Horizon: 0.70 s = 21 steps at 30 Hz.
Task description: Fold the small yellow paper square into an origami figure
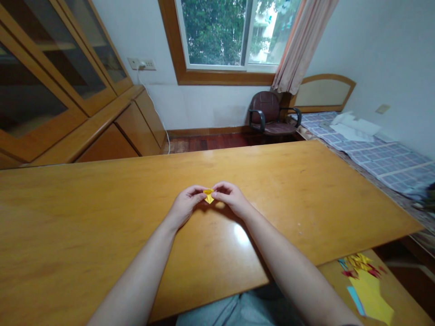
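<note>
A small piece of folded yellow paper (209, 198) is held between my two hands, just above the wooden table (102, 217). It has a pointed lower end and what looks like an opening at the top. My left hand (186, 203) pinches its left side between thumb and fingers. On the other side, my right hand (231, 197) grips the right edge the same way. Fingertips partly cover both sides of the paper.
At the lower right, a side surface (401, 271) bears yellow paper sheets (369, 294), a blue strip (355, 300) and crumpled yellow and red pieces (360, 262). Past the table stand a brown armchair (268, 113), a bed (374, 154) and a cabinet (112, 140).
</note>
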Each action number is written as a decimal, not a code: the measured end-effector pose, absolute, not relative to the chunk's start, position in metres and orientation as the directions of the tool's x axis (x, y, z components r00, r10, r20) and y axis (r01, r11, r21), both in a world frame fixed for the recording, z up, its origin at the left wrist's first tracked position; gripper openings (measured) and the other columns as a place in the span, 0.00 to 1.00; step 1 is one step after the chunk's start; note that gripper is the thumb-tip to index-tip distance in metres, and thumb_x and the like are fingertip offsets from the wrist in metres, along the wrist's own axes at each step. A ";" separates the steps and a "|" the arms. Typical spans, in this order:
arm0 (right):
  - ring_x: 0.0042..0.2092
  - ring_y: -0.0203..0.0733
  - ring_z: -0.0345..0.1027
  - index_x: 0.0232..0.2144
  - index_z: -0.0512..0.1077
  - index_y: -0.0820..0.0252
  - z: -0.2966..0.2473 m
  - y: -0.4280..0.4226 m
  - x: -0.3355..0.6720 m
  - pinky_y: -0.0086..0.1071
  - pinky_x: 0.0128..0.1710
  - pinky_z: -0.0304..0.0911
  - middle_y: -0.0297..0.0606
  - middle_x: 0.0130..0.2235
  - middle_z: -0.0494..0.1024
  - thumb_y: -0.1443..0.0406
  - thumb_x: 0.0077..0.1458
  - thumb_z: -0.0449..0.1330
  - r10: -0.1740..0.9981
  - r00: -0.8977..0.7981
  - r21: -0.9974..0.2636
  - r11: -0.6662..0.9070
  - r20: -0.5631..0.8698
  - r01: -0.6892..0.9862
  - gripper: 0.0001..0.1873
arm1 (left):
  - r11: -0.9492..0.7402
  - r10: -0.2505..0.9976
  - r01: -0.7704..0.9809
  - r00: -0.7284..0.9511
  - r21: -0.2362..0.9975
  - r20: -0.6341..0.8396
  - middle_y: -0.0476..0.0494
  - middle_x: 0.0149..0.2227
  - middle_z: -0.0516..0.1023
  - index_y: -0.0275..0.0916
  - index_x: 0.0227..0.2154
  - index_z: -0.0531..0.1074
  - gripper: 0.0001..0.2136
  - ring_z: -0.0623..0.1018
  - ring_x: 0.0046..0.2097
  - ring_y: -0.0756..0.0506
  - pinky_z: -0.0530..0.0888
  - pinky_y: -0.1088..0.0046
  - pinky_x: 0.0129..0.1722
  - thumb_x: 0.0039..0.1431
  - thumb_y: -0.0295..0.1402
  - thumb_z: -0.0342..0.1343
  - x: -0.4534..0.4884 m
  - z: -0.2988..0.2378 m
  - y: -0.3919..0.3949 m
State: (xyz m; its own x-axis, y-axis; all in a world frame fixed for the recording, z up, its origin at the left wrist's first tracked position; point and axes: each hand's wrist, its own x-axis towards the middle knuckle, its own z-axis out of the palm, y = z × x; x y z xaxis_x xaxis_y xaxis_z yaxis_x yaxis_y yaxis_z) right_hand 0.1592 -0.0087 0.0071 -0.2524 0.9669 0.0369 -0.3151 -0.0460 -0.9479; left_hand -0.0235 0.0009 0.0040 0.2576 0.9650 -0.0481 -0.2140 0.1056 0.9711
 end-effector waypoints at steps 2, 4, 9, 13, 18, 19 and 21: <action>0.31 0.34 0.67 0.31 0.74 0.59 0.007 -0.008 0.159 0.29 0.34 0.63 0.31 0.29 0.75 0.61 0.42 0.70 0.963 -0.266 -0.946 -0.058 0.030 -0.318 0.14 | 0.109 0.961 -0.196 0.273 0.975 -0.053 0.48 0.30 0.79 0.36 0.33 0.76 0.13 0.76 0.29 0.50 0.73 0.75 0.32 0.45 0.35 0.68 -0.024 0.003 0.001; 0.30 0.33 0.66 0.32 0.74 0.59 0.006 -0.008 0.159 0.29 0.34 0.63 0.31 0.28 0.74 0.61 0.42 0.70 0.961 -0.275 -0.946 -0.071 0.020 -0.317 0.14 | 0.111 0.955 -0.173 0.291 0.979 -0.057 0.48 0.29 0.79 0.36 0.33 0.75 0.13 0.76 0.29 0.50 0.73 0.75 0.31 0.45 0.35 0.68 -0.024 0.003 0.001; 0.30 0.33 0.66 0.32 0.73 0.59 0.004 -0.006 0.158 0.29 0.33 0.63 0.30 0.28 0.73 0.61 0.42 0.71 0.961 -0.276 -0.950 -0.077 0.010 -0.303 0.15 | 0.100 0.951 -0.120 0.303 0.988 -0.060 0.48 0.31 0.78 0.37 0.34 0.75 0.13 0.76 0.29 0.51 0.72 0.76 0.31 0.46 0.35 0.68 -0.023 0.004 -0.001; 0.30 0.33 0.67 0.31 0.73 0.59 0.002 -0.006 0.159 0.29 0.33 0.63 0.31 0.29 0.74 0.60 0.42 0.70 0.957 -0.291 -0.954 -0.077 0.011 -0.289 0.15 | 0.123 0.946 -0.137 0.315 0.983 -0.075 0.49 0.30 0.78 0.37 0.34 0.74 0.14 0.76 0.28 0.52 0.73 0.77 0.30 0.45 0.35 0.69 -0.023 0.005 -0.001; 0.30 0.33 0.67 0.31 0.72 0.60 0.004 -0.006 0.160 0.29 0.33 0.64 0.30 0.28 0.74 0.60 0.42 0.70 0.957 -0.290 -0.949 -0.101 -0.010 -0.300 0.15 | 0.160 0.937 -0.157 0.334 0.975 -0.100 0.48 0.26 0.79 0.36 0.35 0.74 0.15 0.77 0.27 0.50 0.73 0.76 0.29 0.45 0.37 0.68 -0.025 0.006 -0.001; 0.30 0.33 0.67 0.32 0.72 0.60 0.005 -0.006 0.161 0.29 0.34 0.64 0.30 0.28 0.74 0.60 0.42 0.70 0.957 -0.290 -0.945 -0.109 -0.016 -0.309 0.15 | 0.168 0.937 -0.164 0.333 0.972 -0.106 0.48 0.27 0.79 0.36 0.35 0.74 0.15 0.77 0.27 0.50 0.74 0.75 0.29 0.46 0.37 0.68 -0.025 0.006 -0.001; 0.31 0.34 0.68 0.32 0.72 0.60 0.006 -0.007 0.161 0.30 0.34 0.64 0.31 0.29 0.75 0.60 0.42 0.70 0.956 -0.293 -0.939 -0.122 -0.024 -0.322 0.16 | 0.174 0.940 -0.179 0.322 0.968 -0.110 0.47 0.28 0.80 0.35 0.35 0.75 0.15 0.78 0.28 0.49 0.75 0.74 0.31 0.47 0.39 0.67 -0.025 0.005 0.000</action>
State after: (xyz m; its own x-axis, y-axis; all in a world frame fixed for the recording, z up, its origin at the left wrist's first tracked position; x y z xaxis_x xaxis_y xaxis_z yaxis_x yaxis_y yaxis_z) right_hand 0.1611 -0.0070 0.0063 -0.2928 0.9559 -0.0240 -0.3216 -0.1221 -0.9390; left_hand -0.0255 -0.0005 0.0048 0.3220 0.9404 -0.1098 -0.1790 0.1743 0.9683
